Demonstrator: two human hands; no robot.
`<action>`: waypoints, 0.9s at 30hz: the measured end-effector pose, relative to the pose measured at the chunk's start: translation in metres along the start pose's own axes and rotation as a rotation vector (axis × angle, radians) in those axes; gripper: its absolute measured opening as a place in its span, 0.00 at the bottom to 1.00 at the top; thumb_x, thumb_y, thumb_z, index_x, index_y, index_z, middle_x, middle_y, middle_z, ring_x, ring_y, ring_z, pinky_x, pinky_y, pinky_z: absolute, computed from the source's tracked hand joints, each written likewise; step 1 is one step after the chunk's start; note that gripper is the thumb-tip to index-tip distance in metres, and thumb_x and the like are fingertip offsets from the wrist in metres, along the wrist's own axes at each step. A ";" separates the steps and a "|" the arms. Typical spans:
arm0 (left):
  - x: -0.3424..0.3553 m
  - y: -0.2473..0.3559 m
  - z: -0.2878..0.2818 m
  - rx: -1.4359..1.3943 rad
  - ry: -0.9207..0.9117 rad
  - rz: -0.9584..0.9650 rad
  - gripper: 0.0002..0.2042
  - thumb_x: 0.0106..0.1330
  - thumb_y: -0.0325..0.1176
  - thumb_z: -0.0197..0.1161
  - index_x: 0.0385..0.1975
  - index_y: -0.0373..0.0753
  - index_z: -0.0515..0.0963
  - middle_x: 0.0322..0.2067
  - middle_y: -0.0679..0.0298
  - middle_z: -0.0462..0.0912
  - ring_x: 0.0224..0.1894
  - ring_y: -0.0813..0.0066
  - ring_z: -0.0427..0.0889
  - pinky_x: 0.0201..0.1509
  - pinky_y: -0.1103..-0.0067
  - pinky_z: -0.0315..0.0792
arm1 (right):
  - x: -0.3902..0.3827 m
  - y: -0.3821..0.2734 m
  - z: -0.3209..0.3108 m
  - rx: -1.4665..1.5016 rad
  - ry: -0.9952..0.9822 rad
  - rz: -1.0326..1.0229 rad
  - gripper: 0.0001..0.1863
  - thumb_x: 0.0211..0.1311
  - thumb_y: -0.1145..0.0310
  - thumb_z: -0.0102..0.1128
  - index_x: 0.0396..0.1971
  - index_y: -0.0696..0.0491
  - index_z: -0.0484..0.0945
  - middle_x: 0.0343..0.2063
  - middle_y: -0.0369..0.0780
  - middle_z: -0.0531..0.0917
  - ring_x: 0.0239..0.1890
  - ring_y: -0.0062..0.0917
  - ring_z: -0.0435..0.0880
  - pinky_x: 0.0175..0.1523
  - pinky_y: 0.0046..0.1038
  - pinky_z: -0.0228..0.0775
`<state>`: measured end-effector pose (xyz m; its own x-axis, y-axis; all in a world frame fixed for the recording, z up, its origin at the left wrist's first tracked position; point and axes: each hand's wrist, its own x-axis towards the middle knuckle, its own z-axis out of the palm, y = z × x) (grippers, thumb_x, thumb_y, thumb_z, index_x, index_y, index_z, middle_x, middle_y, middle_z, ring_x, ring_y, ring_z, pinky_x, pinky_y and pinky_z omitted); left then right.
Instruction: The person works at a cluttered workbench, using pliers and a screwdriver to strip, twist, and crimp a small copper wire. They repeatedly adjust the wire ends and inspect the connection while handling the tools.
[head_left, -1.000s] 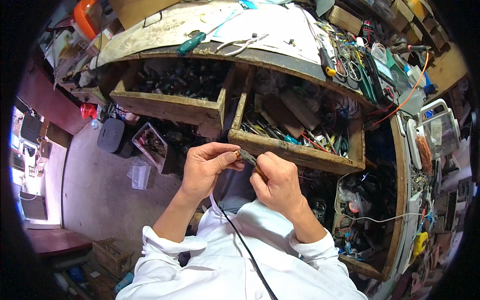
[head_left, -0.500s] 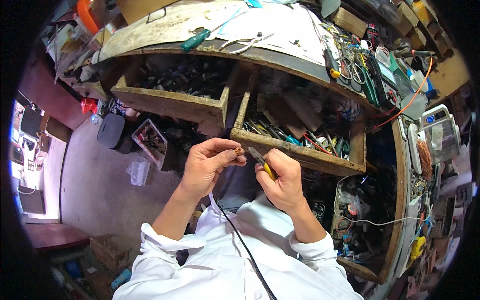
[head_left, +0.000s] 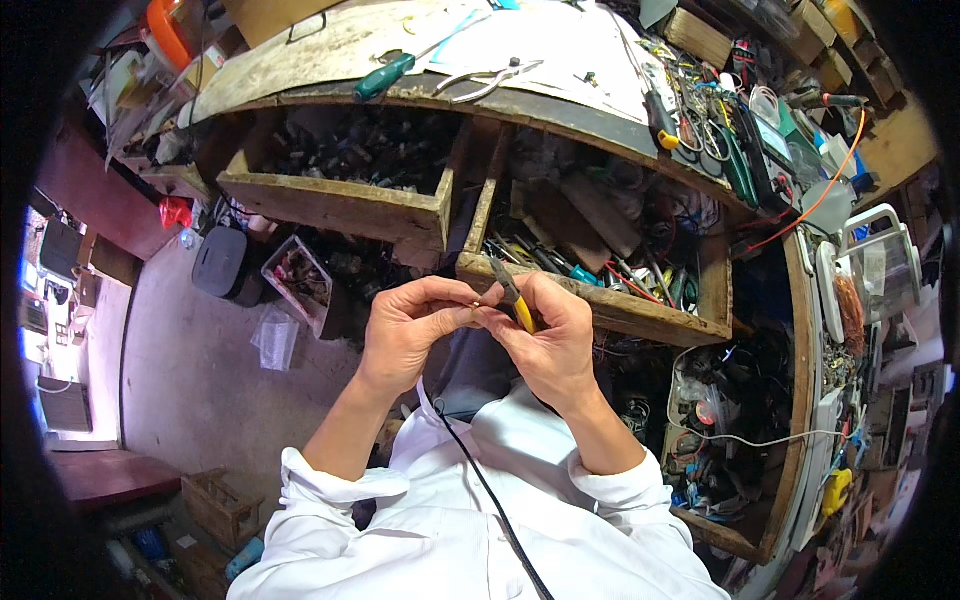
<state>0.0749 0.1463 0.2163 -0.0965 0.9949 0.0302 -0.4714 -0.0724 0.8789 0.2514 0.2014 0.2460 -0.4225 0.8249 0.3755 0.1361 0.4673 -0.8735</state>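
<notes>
Over the front of an open drawer, my two hands meet at the fingertips. My left hand [head_left: 405, 330] is closed, its thumb and fingers pinching a small copper-coloured piece [head_left: 477, 305], mostly hidden by the fingertips. From the other side, the thumb and forefinger of my right hand [head_left: 555, 340] come up against the same piece. Yellow-handled cutting pliers [head_left: 522, 312] are tucked in my right hand, their dark jaws pointing up and away from the piece. Whether the jaws are parted is hard to make out.
The right drawer [head_left: 620, 305] holds screwdrivers and other tools; the left drawer [head_left: 330, 205] is full of small dark parts. On the bench lie a green-handled screwdriver [head_left: 385, 78] and pliers [head_left: 490, 82]. A bin [head_left: 300, 285] stands on the floor at left.
My right hand has moved left to meet the left fingertips. The pliers have swung upright in its grip, their jaws away from the copper-coloured piece.
</notes>
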 end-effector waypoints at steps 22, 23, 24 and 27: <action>-0.002 -0.008 -0.008 -0.145 0.009 -0.088 0.11 0.66 0.20 0.66 0.47 0.29 0.82 0.40 0.53 0.87 0.40 0.66 0.89 0.49 0.73 0.85 | 0.000 0.001 0.005 0.305 0.057 0.243 0.06 0.60 0.78 0.67 0.30 0.59 0.76 0.25 0.33 0.80 0.26 0.12 0.72 0.32 0.20 0.68; -0.002 -0.007 -0.008 -0.150 0.006 -0.100 0.11 0.66 0.20 0.66 0.47 0.29 0.82 0.40 0.53 0.87 0.40 0.66 0.89 0.49 0.73 0.85 | 0.000 0.003 0.005 0.302 0.058 0.231 0.06 0.60 0.78 0.67 0.30 0.58 0.76 0.26 0.33 0.80 0.26 0.12 0.72 0.32 0.20 0.68; -0.002 -0.006 -0.008 -0.155 0.003 -0.113 0.11 0.66 0.20 0.66 0.48 0.29 0.82 0.40 0.53 0.87 0.40 0.66 0.89 0.48 0.73 0.85 | -0.001 0.004 0.006 0.299 0.060 0.220 0.06 0.60 0.77 0.67 0.31 0.58 0.76 0.26 0.32 0.80 0.26 0.11 0.72 0.32 0.20 0.68; -0.002 -0.004 -0.007 -0.174 0.003 -0.123 0.11 0.66 0.21 0.67 0.47 0.29 0.82 0.40 0.53 0.88 0.40 0.67 0.89 0.48 0.74 0.85 | 0.000 -0.001 0.007 0.290 0.056 0.197 0.06 0.60 0.77 0.67 0.30 0.58 0.76 0.25 0.33 0.80 0.27 0.11 0.73 0.31 0.20 0.68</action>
<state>0.0710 0.1443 0.2096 -0.0309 0.9968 -0.0742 -0.6240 0.0387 0.7805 0.2448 0.1986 0.2447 -0.3623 0.9103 0.2000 -0.0532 0.1941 -0.9795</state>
